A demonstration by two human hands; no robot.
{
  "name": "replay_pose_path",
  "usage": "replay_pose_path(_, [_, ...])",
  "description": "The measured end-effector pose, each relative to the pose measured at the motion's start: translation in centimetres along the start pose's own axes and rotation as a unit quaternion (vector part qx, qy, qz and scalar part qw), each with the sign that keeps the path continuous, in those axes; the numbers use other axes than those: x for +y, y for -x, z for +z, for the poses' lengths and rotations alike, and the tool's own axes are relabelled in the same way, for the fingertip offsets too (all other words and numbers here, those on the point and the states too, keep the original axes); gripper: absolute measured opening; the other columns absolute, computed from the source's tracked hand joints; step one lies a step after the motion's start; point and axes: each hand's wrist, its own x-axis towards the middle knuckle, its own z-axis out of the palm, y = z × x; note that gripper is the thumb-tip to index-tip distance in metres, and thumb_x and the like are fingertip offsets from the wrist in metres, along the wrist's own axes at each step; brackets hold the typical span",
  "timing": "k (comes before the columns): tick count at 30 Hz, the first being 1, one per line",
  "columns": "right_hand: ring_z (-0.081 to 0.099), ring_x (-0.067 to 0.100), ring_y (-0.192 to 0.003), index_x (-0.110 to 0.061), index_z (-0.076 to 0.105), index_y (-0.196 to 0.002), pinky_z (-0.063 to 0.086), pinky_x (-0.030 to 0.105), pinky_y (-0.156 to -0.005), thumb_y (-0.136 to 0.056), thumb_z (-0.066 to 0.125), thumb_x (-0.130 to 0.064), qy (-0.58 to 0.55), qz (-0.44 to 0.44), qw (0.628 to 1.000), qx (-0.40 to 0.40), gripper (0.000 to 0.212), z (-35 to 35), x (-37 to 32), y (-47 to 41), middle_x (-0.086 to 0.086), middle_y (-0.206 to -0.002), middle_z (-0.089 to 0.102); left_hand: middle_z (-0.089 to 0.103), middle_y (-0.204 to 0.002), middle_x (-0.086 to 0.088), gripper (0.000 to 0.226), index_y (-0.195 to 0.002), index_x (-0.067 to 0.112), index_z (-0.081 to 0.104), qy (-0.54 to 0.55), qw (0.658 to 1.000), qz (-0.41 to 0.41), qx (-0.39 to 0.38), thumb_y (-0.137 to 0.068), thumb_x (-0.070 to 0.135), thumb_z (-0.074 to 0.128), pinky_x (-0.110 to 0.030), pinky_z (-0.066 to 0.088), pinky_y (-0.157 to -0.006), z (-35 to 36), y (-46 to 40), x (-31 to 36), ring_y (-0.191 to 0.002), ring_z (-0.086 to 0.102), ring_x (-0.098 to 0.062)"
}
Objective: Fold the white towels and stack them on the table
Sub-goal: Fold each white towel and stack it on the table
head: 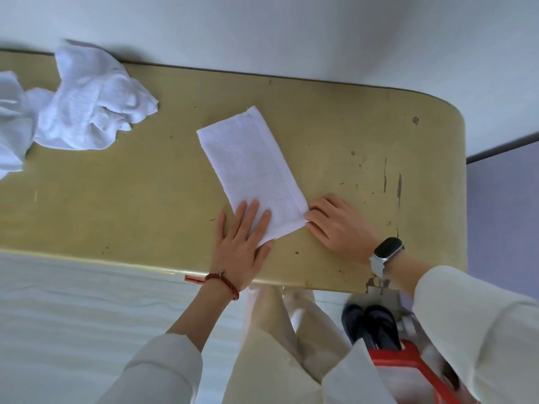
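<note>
**Near end of a half-folded towel held at both corners**

The fingers [253,212] of the left hand [240,246] lie straight and spread, flat on the near left corner of the folded towel [250,170], the thumb seemingly tucked at its near edge. The fingers [316,220] of the right hand [338,225] are curled at the near right corner and appear to pinch it, though how much cloth they hold is hard to tell. From between the two hands the towel runs away as a long narrow strip, slanting toward the far left across the yellowish bench [364,135], lying flat with its hemmed edge on the right side.

The step in hand looks to be a fold in progress: the towel is already narrowed lengthwise, and a crosswise fold is probably due. That next move would call for lifting the near end with both hands and carrying it over to meet the far end, edges lined up, then pressing it flat.

Well apart at the far left of the bench sits a pile of crumpled towels [84,103], not yet folded. No finished stack is in view, so the task seems early on.
</note>
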Motion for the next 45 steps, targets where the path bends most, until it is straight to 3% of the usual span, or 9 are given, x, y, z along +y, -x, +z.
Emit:
replay_pose_path(4, [0.054, 0.025, -0.059, -0.003, 0.06, -0.075, 0.043, 0.028, -0.043, -0.083, 0.043, -0.01, -0.011, -0.026, 1.0, 0.007, 0.021, -0.6, 0.4, -0.7, 0.011, -0.077, 0.06, 0.038, -0.144, -0.01, 0.049, -0.137, 0.02, 0.034, 0.024, 0.999, 0.003, 0.023, -0.089, 0.029, 0.036, -0.05, 0.016, -0.108, 0.0, 0.0, -0.1, -0.136, 0.025, -0.025])
replay_pose_path(9, [0.055, 0.025, -0.058, -0.004, 0.062, -0.073, 0.045, 0.029, -0.041, -0.067, 0.065, 0.008, 0.018, -0.06, 0.998, 0.011, 0.013, -0.1, 0.9, -0.4, 0.011, -0.077, 0.061, 0.036, -0.145, -0.013, 0.056, -0.137, 0.019, 0.032, 0.038, 0.998, -0.001, 0.042, -0.081, 0.024, 0.037, -0.049, 0.013, -0.109, -0.4, 0.0, 0.2, -0.136, 0.021, -0.025])
replay_pose_path(14, [0.058, 0.027, -0.078, -0.012, 0.051, -0.103, 0.049, 0.039, -0.06, -0.081, 0.042, -0.017, 0.034, -0.048, 0.998, -0.007, 0.025, 0.2, 0.3, 1.0, 0.008, -0.096, 0.061, 0.051, -0.131, -0.014, 0.047, -0.123, 0.019, 0.046, 0.087, 0.989, -0.014, 0.123, -0.078, 0.03, 0.052, -0.042, 0.031, -0.101, -0.8, 0.7, 0.8, -0.125, 0.039, -0.027])
replay_pose_path(18, [0.056, 0.026, -0.08, -0.013, 0.059, -0.093, 0.049, 0.037, -0.06, -0.084, 0.045, -0.025, 0.046, -0.023, 0.999, 0.016, 0.02, 0.6, -0.3, 0.7, 0.007, -0.095, 0.06, 0.048, -0.114, 0.001, 0.026, -0.102, 0.023, 0.053, 0.098, 0.98, -0.032, 0.167, -0.077, 0.033, 0.054, -0.034, 0.038, -0.082, -0.4, 1.6, 1.1, -0.099, 0.047, -0.022])
replay_pose_path(24, [0.057, 0.025, -0.064, -0.006, 0.06, -0.074, 0.044, 0.032, -0.047, -0.071, 0.064, -0.002, 0.083, -0.061, 0.995, 0.016, 0.007, 0.8, -0.7, -1.5, 0.009, -0.081, 0.061, 0.056, -0.106, -0.001, 0.032, -0.103, 0.025, 0.054, 0.088, 0.984, -0.042, 0.149, -0.076, 0.041, 0.055, -0.03, 0.034, -0.078, -0.4, 1.7, 0.8, -0.096, 0.046, -0.019])
replay_pose_path(30, [0.037, 0.014, -0.042, -0.008, 0.047, -0.092, 0.027, 0.021, -0.038, -0.087, 0.036, -0.016, -0.085, 0.017, 0.996, 0.036, 0.015, -0.8, -1.4, -2.2, 0.01, -0.086, 0.062, 0.067, -0.092, -0.002, 0.027, -0.1, 0.02, 0.049, 0.063, 0.974, -0.064, 0.21, -0.074, 0.026, 0.053, -0.029, 0.033, -0.077, -1.0, 0.0, 1.3, -0.092, 0.047, -0.018])
replay_pose_path(35, [0.035, 0.009, -0.042, -0.002, 0.05, -0.118, 0.044, 0.038, -0.042, -0.091, 0.045, -0.002, -0.189, 0.118, 0.973, 0.052, 0.027, -2.4, -1.7, -2.9, 0.013, -0.101, 0.058, 0.068, -0.072, 0.002, 0.009, -0.09, 0.023, 0.051, 0.13, 0.952, -0.031, 0.274, -0.083, 0.019, 0.055, -0.024, 0.037, -0.065, -2.8, -1.4, 1.3, -0.074, 0.05, -0.011])
replay_pose_path(39, [0.042, 0.019, -0.045, -0.017, 0.04, -0.112, 0.044, 0.035, -0.041, -0.087, 0.045, -0.003, -0.168, 0.056, 0.982, 0.069, 0.029, -3.2, -1.5, -3.4, 0.014, -0.097, 0.057, 0.067, -0.069, 0.001, 0.009, -0.084, 0.02, 0.053, 0.179, 0.943, -0.046, 0.278, -0.081, 0.026, 0.059, -0.024, 0.041, -0.059, -4.5, -2.0, 1.0, -0.068, 0.05, -0.011])
replay_pose_path(45, [0.032, 0.015, -0.047, -0.013, 0.04, -0.096, 0.036, 0.023, -0.037, -0.082, 0.04, -0.006, -0.039, -0.098, 0.993, 0.05, 0.016, -4.1, -0.3, -4.1, 0.015, -0.085, 0.059, 0.062, -0.068, -0.006, 0.014, -0.084, 0.022, 0.042, 0.23, 0.939, -0.066, 0.246, -0.083, 0.031, 0.053, -0.027, 0.042, -0.056, -6.5, -1.9, 0.1, -0.066, 0.049, -0.015])
